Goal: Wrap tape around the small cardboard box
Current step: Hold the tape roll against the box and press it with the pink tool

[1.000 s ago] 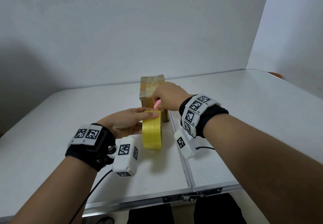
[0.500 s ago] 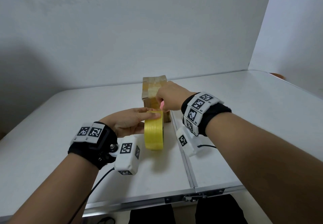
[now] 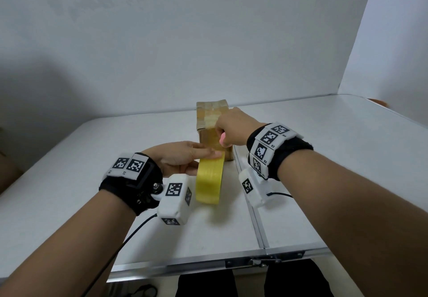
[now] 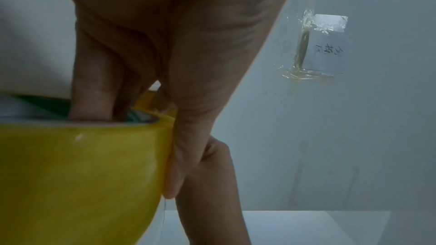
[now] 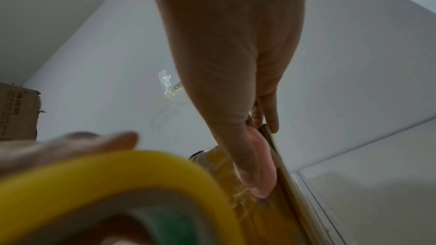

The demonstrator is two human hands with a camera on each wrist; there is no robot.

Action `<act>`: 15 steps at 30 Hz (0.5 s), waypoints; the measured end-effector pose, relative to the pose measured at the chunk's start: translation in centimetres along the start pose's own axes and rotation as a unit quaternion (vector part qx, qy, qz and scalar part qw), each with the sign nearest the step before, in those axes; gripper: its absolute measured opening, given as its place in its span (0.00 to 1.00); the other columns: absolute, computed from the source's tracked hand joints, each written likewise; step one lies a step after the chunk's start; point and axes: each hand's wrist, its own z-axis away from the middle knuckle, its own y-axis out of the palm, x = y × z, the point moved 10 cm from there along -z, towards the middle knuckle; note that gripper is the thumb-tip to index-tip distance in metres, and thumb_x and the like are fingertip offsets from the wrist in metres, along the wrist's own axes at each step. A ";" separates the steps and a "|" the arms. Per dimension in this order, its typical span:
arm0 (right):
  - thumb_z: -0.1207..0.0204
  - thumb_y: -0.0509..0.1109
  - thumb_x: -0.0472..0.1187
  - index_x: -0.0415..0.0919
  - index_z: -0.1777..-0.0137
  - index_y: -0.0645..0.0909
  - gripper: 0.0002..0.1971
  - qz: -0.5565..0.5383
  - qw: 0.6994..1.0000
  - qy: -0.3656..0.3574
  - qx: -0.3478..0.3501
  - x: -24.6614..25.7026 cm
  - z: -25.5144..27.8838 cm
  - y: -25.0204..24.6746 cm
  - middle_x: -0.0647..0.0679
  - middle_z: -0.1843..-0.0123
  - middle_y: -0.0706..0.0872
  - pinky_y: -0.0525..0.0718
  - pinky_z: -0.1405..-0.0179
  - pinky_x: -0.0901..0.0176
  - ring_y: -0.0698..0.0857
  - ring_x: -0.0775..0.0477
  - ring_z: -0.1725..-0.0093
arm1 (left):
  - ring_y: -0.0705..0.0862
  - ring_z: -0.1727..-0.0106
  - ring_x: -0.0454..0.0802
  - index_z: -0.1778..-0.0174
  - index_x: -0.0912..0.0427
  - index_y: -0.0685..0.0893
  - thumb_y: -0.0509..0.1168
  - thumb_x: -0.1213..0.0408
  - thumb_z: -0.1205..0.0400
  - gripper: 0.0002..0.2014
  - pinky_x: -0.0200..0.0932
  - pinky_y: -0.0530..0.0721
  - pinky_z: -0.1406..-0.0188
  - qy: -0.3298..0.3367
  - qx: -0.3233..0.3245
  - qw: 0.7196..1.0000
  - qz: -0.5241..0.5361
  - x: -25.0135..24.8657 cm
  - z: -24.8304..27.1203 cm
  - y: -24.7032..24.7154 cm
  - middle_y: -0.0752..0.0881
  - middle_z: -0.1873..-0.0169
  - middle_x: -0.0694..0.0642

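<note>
The small cardboard box stands upright mid-table; the left hand grips the yellow tape roll just before it, the right hand clutches a pink cutter – keep the strip taut, cut cleanly

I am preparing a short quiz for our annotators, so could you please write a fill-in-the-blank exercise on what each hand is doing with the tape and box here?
1. The left hand holds a roll of tape whose colour is ____.
2. The right hand grips a small object coloured ____.
3. The cardboard box stands on a ____ table.
4. The roll stands on its ____ rather than lying flat.

Missing words: yellow; pink; white; edge
</note>
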 end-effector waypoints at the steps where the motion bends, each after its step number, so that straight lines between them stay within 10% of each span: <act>1: 0.29 0.68 0.32 0.41 0.69 0.79 0.09 -0.005 1.000 0.007 -0.004 -0.2 0.0 0.0 0.44 0.59 0.79 0.85 0.54 0.57 0.78 0.45 0.52 | 0.83 0.55 0.49 0.43 0.58 0.89 0.75 0.56 0.25 0.16 0.40 0.82 0.45 -0.009 0.010 1.000 -0.008 0.4 0.2 0.3 0.88 0.52 0.55; 7: 0.31 0.67 0.29 0.37 0.68 0.79 0.07 -0.050 0.998 0.025 0.004 -0.3 -0.2 0.2 0.45 0.66 0.78 0.70 0.74 0.64 0.76 0.44 0.58 | 0.88 0.64 0.42 0.44 0.58 0.88 0.71 0.59 0.22 0.13 0.35 0.88 0.59 -0.009 -0.010 1.000 0.009 0.9 1.0 -1.0 0.90 0.63 0.48; 15: 0.29 0.73 0.42 0.38 0.49 0.88 0.11 -0.236 0.963 0.025 -0.130 -2.9 0.0 -3.8 0.47 0.54 0.86 0.73 0.65 0.67 0.81 0.50 0.54 | 0.89 0.54 0.50 0.33 0.64 0.83 0.77 0.63 0.30 0.28 0.42 0.89 0.49 0.013 -0.093 0.994 0.047 0.3 1.6 -5.8 0.90 0.47 0.58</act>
